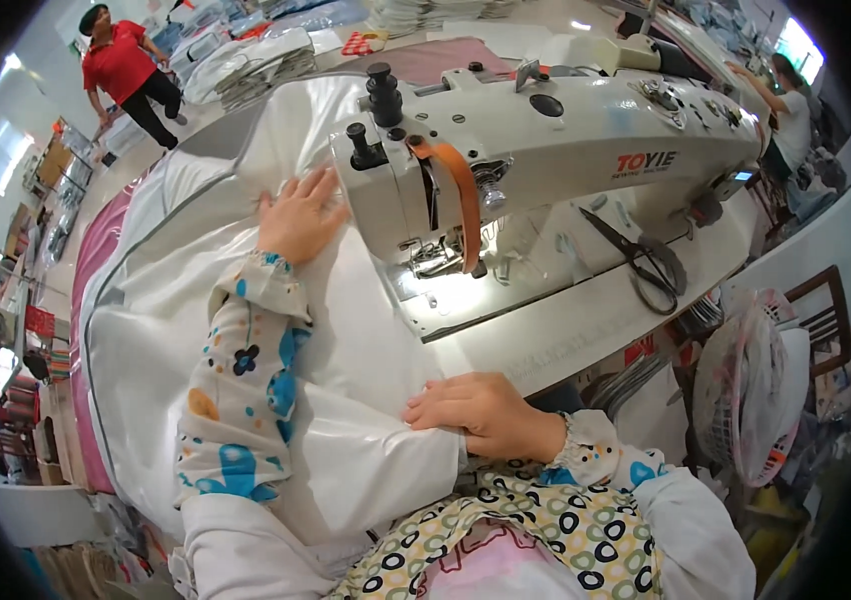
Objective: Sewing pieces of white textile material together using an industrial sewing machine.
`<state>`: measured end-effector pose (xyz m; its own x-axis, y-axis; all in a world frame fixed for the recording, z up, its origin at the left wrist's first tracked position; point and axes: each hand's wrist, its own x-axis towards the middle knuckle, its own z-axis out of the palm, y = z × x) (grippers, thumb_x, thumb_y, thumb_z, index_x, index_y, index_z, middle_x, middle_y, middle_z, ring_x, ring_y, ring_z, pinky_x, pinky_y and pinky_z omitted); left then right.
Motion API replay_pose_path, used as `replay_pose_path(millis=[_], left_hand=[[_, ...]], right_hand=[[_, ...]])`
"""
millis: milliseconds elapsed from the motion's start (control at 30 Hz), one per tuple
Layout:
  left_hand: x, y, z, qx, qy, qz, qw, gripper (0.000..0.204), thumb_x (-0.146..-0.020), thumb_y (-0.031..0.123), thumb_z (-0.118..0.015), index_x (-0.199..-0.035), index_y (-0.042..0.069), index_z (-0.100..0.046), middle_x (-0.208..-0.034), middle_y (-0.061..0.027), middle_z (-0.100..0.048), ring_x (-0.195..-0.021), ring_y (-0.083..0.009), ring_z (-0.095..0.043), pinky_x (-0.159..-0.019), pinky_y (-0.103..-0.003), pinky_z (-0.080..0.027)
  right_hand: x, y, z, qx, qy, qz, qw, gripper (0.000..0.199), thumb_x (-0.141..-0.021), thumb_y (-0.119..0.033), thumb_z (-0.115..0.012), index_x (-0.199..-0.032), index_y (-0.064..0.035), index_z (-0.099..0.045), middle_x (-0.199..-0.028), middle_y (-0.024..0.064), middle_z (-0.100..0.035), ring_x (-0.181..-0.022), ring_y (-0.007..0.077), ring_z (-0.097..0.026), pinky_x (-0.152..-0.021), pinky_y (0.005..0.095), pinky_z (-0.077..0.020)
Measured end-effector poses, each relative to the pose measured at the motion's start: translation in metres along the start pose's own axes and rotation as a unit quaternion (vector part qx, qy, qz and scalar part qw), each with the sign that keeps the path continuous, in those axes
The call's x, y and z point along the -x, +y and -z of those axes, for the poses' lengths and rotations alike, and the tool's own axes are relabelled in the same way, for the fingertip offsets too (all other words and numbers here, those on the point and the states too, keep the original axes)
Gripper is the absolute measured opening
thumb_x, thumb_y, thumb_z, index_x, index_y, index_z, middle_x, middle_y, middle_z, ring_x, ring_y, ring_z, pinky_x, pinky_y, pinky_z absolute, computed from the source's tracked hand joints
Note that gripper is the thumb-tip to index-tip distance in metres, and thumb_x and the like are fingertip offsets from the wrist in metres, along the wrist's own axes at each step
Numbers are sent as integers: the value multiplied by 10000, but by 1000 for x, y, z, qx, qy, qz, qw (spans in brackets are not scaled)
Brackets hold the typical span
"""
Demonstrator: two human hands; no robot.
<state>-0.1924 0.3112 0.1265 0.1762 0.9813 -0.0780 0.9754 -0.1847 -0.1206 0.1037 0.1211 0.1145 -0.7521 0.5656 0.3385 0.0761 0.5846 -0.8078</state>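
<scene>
A large white, glossy sheet of material [366, 360] with dark grey edging along its far left side spreads over the table and down toward my lap. My left hand [301, 217] lies flat on it with fingers apart, just left of the sewing machine's head. At the sheet's near right edge, my right hand [486, 415] has its fingers closed over the material; its thumb is hidden. The white sewing machine [566, 140] has its lamp lit over the needle area. An orange strap [461, 200] curves down the front of its head.
Black scissors [636, 255] lie on the machine table, right of the needle. A pink-rimmed basket [746, 400] with plastic-wrapped things stands at the right. Stacked material [266, 65] lies beyond. A person in red [126, 65] stands far left; another person [791, 120] is far right.
</scene>
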Motion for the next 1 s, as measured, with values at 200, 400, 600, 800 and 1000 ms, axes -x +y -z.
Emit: replay_pose_path(millis=[200, 400, 600, 800, 1000], left_hand=[[29, -19, -20, 34, 165, 90, 982, 462, -958, 375, -556, -1360, 147, -553, -1448, -64, -528, -1332, -334, -475, -1088, -608, -322], [46, 34, 22, 312, 36, -256, 914, 222, -804, 260, -706, -948, 93, -683, -1002, -62, -678, -1036, -257, -604, -1018, -410, -346], [45, 53, 42, 227, -204, -218, 927, 371, -768, 420, -744, -821, 57, -690, -787, -85, -663, -846, -242, -640, -1012, -350, -324], [39, 44, 22, 299, -246, -245, 889, 409, -848, 439, -702, -823, 31, -702, -729, -88, -646, -744, -260, -622, -742, -347, -474], [43, 34, 3, 453, -231, -206, 836, 301, -928, 282, -663, -820, 7, -719, -655, -46, -605, -624, -143, -555, -630, -301, -465]], right_hand=[[2, 15, 6, 10, -23, 6, 1000, 226, -849, -18, -624, -1062, -71, -677, -1171, 63, -705, -1183, 256, -634, -1062, 458, -463], [21, 8, 40, 45, 63, -59, 995, 272, -847, 23, -571, -1090, -62, -660, -1209, 85, -688, -1196, 284, -619, -1063, 432, -454], [87, 35, 148, 308, 385, -304, 815, 183, -866, 34, -527, -1004, 25, -647, -985, 184, -690, -915, 302, -672, -819, 354, -510], [151, 85, 199, 528, 234, -388, 718, 414, -816, -5, -548, -1228, 26, -540, -1198, 264, -552, -1058, 463, -542, -926, 514, -451], [119, 91, 198, 557, 154, -365, 730, 379, -798, -52, -602, -1160, 43, -544, -1171, 271, -554, -1020, 475, -547, -899, 524, -459]])
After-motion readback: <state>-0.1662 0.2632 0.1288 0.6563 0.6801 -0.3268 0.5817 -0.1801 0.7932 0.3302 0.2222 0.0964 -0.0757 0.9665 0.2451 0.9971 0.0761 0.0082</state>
